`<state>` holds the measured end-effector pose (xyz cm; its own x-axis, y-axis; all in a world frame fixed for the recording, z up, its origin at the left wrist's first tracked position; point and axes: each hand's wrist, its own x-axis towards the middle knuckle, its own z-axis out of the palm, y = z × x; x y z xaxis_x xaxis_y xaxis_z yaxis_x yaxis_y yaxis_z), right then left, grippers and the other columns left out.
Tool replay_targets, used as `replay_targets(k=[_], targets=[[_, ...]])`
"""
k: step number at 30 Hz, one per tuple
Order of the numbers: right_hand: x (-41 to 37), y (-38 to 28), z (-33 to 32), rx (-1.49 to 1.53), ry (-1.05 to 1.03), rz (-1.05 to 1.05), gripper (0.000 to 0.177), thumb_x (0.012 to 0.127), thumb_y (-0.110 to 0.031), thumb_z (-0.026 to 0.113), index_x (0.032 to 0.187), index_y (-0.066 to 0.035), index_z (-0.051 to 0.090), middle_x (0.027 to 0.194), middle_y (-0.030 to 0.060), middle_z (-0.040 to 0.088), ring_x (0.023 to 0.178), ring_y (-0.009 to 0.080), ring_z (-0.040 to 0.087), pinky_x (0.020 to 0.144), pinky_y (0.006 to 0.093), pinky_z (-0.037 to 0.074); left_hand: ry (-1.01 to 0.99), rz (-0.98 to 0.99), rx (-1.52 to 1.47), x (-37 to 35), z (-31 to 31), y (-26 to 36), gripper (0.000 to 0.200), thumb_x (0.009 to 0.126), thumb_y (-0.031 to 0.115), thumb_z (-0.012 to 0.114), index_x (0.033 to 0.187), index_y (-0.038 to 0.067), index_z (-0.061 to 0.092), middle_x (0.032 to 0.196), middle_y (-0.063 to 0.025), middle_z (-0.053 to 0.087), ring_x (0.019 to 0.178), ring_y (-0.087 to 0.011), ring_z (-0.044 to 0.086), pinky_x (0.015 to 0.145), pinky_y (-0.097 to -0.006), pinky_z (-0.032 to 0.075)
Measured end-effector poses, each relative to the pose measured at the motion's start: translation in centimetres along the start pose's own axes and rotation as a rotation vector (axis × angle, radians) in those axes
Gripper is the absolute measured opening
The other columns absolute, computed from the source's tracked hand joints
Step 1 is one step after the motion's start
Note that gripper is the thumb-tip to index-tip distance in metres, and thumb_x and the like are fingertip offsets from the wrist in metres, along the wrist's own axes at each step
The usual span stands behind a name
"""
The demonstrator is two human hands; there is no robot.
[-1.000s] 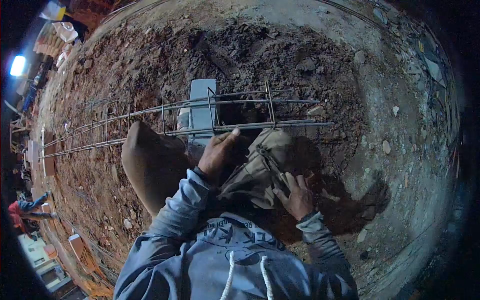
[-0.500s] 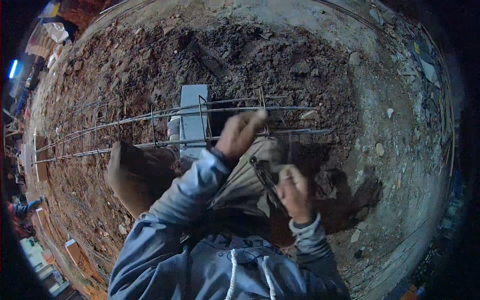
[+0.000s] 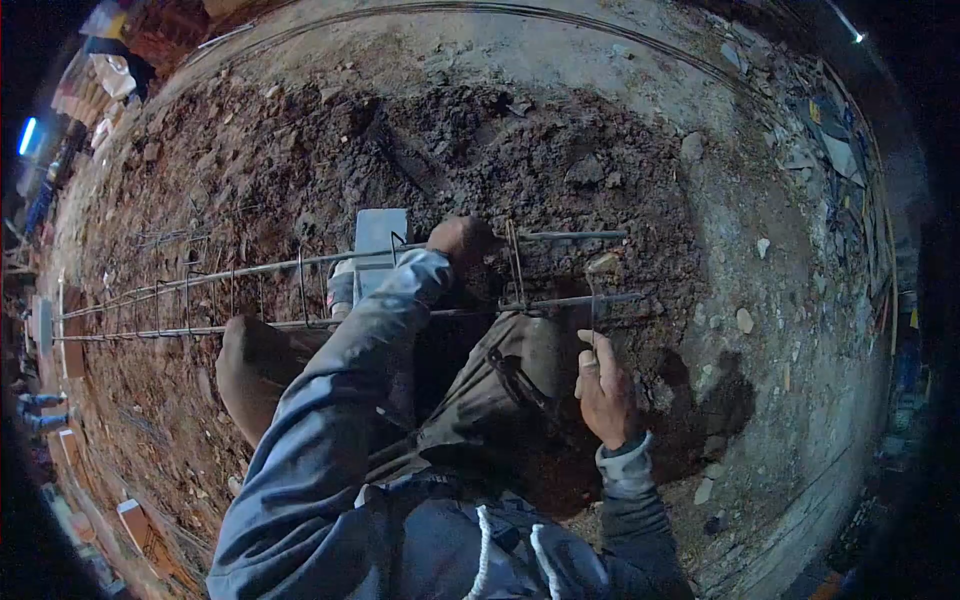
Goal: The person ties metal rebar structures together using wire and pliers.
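Head view is showing a length of tie wire standing nearly upright just beside the near end of a rebar cage. The right hand is pinching the wire's lower end, fingers curled shut around it. The wire is thin, bare steel. It is likely handling as light and springy, bending readily and kinking under a sharp fold, so it is best taken close to the working end.

The left hand is reaching over the cage and closing round its upper bar, next to a rectangular stirrup. The cage is lying lengthwise on the ground and running away to the left. Its long round bars are stiff, probably heavy, and rough to grip.

A grey concrete block is sitting under the cage, left of the stirrup. Beyond and around the cage, dark, clumped soil is lying loose. Right of the cage end, a paler, hard-packed strip is carrying scattered stones. A dark tool, its type not discernible, is resting on the trouser leg on the near side of the cage.
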<state>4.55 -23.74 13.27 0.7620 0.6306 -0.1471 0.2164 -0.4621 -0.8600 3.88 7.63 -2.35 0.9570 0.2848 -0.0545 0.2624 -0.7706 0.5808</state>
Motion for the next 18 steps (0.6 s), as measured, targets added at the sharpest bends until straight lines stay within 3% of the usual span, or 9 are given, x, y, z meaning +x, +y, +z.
replay_targets(k=[1, 2, 5, 11, 13, 14, 16, 18], targets=[[0.1, -0.1, 0.0, -0.013, 0.004, -0.022, 0.048, 0.094, -0.043, 0.032, 0.116, -0.004, 0.048, 0.060, 0.0041, 0.048, 0.051, 0.0121, 0.047, 0.051, 0.0287, 0.039, -0.016, 0.051, -0.090, 0.2, -1.1, 0.7, 0.027, 0.075, 0.031, 0.060, 0.087, 0.008, 0.065, 0.082, -0.0154, 0.064, 0.075, -0.0325, 0.062, 0.063, -0.0400, 0.049], [0.2, -0.9, -0.1, -0.066, -0.053, 0.005, 0.045, 0.095, -0.039, 0.031, 0.117, -0.003, 0.047, 0.082, 0.0104, 0.052, 0.072, 0.0214, 0.050, 0.067, 0.0332, 0.040, -0.003, 0.015, -0.112, -0.3, -2.1, 1.6, 0.024, 0.074, 0.027, 0.059, 0.087, 0.007, 0.065, 0.080, -0.0147, 0.064, 0.073, -0.0324, 0.062, 0.063, -0.0393, 0.049], [0.2, 0.3, 0.7, -0.051, -0.072, 0.043, 0.040, 0.095, -0.032, 0.031, 0.116, -0.001, 0.045, 0.105, 0.0174, 0.055, 0.100, 0.0345, 0.053, 0.086, 0.0381, 0.040, 0.077, 0.069, -0.085, -0.1, -2.3, 1.8, 0.020, 0.073, 0.022, 0.058, 0.083, 0.006, 0.066, 0.078, -0.0140, 0.064, 0.071, -0.0318, 0.062, 0.062, -0.0387, 0.049], [0.3, 2.3, 1.6, 0.034, -0.014, 0.061, 0.034, 0.095, -0.029, 0.035, 0.112, -0.001, 0.047, 0.101, 0.0191, 0.055, 0.094, 0.0328, 0.055, 0.082, 0.0387, 0.042, 0.070, -0.042, -0.204, 0.8, -3.3, 2.3, 0.021, 0.070, 0.026, 0.062, 0.079, 0.008, 0.067, 0.075, -0.0136, 0.064, 0.071, -0.0319, 0.062, 0.063, -0.0381, 0.049], [1.3, 1.3, 0.9, -0.070, -0.097, 0.255, 0.028, 0.093, -0.023, 0.040, 0.108, -0.001, 0.047, 0.100, 0.0199, 0.054, 0.092, 0.0336, 0.053, 0.080, 0.0402, 0.041, 0.088, -0.087, -0.216, 0.8, -3.0, 2.3, 0.022, 0.070, 0.027, 0.063, 0.079, 0.008, 0.068, 0.074, -0.0137, 0.064, 0.072, -0.0318, 0.062, 0.063, -0.0378, 0.049], [2.0, 1.8, 0.9, -0.075, -0.098, 0.249, 0.028, 0.093, -0.023, 0.040, 0.108, -0.001, 0.047, 0.100, 0.0199, 0.054, 0.092, 0.0336, 0.053, 0.080, 0.0402, 0.041, 0.080, -0.042, -0.191, 1.0, -2.9, 1.8, 0.022, 0.071, 0.028, 0.063, 0.080, 0.008, 0.068, 0.075, -0.0138, 0.064, 0.072, -0.0311, 0.062, 0.063, -0.0375, 0.048], [3.6, 4.2, 1.7, -0.174, -0.071, 0.028, 0.021, 0.089, -0.014, 0.043, 0.104, 0.000, 0.049, 0.093, 0.0209, 0.053, 0.085, 0.0355, 0.053, 0.075, 0.0417, 0.042, 0.068, 0.011, -0.160, 1.3, -3.1, 1.0, 0.022, 0.072, 0.028, 0.063, 0.080, 0.008, 0.067, 0.076, -0.0138, 0.064, 0.073, -0.0303, 0.062, 0.063, -0.0373, 0.048], [6.2, 5.5, 2.5, -0.197, -0.069, 0.010, 0.021, 0.087, -0.012, 0.043, 0.103, 0.000, 0.050, 0.091, 0.0209, 0.053, 0.081, 0.0371, 0.052, 0.073, 0.0432, 0.042, 0.044, 0.248, -0.070, 1.6, -3.4, 0.7, 0.024, 0.072, 0.031, 0.063, 0.081, 0.008, 0.067, 0.077, -0.0127, 0.064, 0.071, -0.0287, 0.063, 0.063, -0.0366, 0.049]])
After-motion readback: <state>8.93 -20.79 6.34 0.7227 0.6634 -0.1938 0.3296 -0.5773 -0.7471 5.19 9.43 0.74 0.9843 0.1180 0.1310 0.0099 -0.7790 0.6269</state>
